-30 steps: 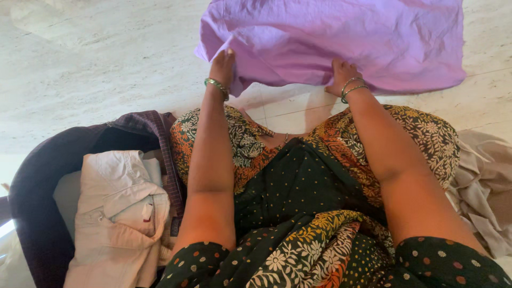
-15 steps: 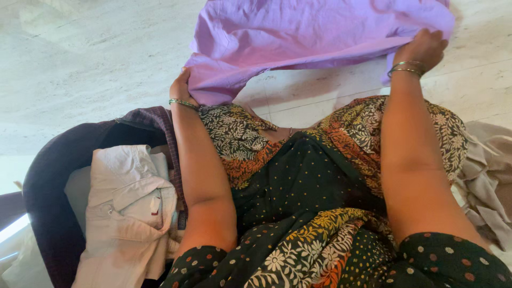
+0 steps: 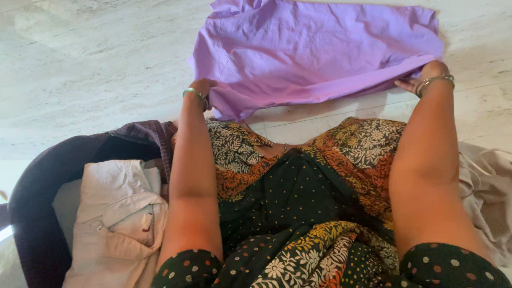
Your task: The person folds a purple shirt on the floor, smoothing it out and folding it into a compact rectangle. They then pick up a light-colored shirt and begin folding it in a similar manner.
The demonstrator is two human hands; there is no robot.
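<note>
Lilac garment (image 3: 314,50) lay crosswise on the marble floor (image 3: 90,80), its long axis left to right; left hand (image 3: 201,88) and right hand (image 3: 426,74) each pinched a near corner.

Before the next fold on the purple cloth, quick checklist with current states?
1. Left hand grips the near-left corner of the purple cloth: ok.
2. Right hand grips the near-right edge: ok, though the fingers are partly hidden under the fabric.
3. Cloth lying flat on the marble floor: not ok, wrinkled, near edge lifted.
4. Far edge of the cloth fully in view: not ok, the top is cut off by the frame.
5. Floor ahead of the cloth free of other items: cannot tell.
6. Cream shirt in the dark basket and beige garment apart from the cloth: ok.
</note>
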